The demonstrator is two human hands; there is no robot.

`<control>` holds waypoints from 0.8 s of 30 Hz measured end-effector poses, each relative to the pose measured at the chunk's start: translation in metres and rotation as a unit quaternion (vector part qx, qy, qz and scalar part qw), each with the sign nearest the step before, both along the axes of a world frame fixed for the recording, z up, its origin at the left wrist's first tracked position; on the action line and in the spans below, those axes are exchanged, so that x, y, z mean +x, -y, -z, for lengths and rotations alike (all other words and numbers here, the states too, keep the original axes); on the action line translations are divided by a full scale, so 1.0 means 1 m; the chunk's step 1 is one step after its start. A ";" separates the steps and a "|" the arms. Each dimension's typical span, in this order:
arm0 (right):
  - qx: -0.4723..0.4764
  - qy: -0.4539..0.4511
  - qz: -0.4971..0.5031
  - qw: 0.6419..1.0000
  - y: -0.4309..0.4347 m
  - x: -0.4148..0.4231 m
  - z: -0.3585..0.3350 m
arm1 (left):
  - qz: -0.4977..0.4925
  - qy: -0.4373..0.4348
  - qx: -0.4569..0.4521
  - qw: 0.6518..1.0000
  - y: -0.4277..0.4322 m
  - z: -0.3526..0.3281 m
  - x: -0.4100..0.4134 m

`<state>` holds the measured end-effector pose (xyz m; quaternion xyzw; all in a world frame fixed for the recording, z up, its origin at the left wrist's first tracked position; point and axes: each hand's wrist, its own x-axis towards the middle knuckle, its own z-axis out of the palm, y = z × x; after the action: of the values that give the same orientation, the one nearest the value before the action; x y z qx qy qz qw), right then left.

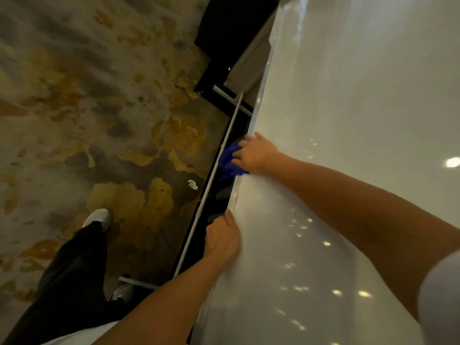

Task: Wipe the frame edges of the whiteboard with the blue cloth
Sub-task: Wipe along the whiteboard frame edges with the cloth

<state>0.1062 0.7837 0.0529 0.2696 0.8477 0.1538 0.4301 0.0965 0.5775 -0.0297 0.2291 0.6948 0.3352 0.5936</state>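
The whiteboard (pixel 336 120) fills the right side of the head view, its glossy surface reflecting ceiling lights. Its pale frame edge (pixel 258 105) runs diagonally down the middle. My right hand (pixel 256 154) is shut on the bunched blue cloth (pixel 230 160) and presses it against that edge, about halfway along. Lower down, my left hand (pixel 222 236) grips the same frame edge, thumb on the board face, fingers wrapped behind and hidden.
A thin white stand bar (pixel 211 180) runs parallel to the board's edge just left of it. Patterned grey and ochre carpet (pixel 87 108) lies below, with a small white scrap (pixel 193 184). My dark trouser leg and white shoe (pixel 98 217) are at lower left. Dark furniture (pixel 231 28) stands at top.
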 end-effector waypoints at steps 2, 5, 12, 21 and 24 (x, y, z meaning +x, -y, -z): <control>0.081 0.009 0.054 0.995 -0.031 -0.004 -0.003 | -0.014 0.006 -0.006 1.000 -0.007 0.000 -0.005; -0.014 0.010 -0.016 1.000 0.005 -0.007 0.024 | -0.018 0.012 -0.033 0.999 -0.017 0.001 -0.014; 0.061 0.039 0.044 0.996 -0.065 -0.004 0.006 | -0.002 0.031 -0.056 0.998 -0.021 0.013 -0.006; -0.117 -0.007 0.033 0.993 -0.029 0.016 0.033 | 0.025 0.096 -0.096 0.990 -0.059 0.012 0.007; 0.005 -0.041 0.064 0.997 -0.089 0.020 0.025 | 0.033 0.145 -0.122 0.981 -0.074 0.019 0.014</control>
<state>0.1265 0.8728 0.0275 0.3312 0.8449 0.1191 0.4029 0.1103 0.6513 -0.0487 0.1266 0.6287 0.2575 0.7227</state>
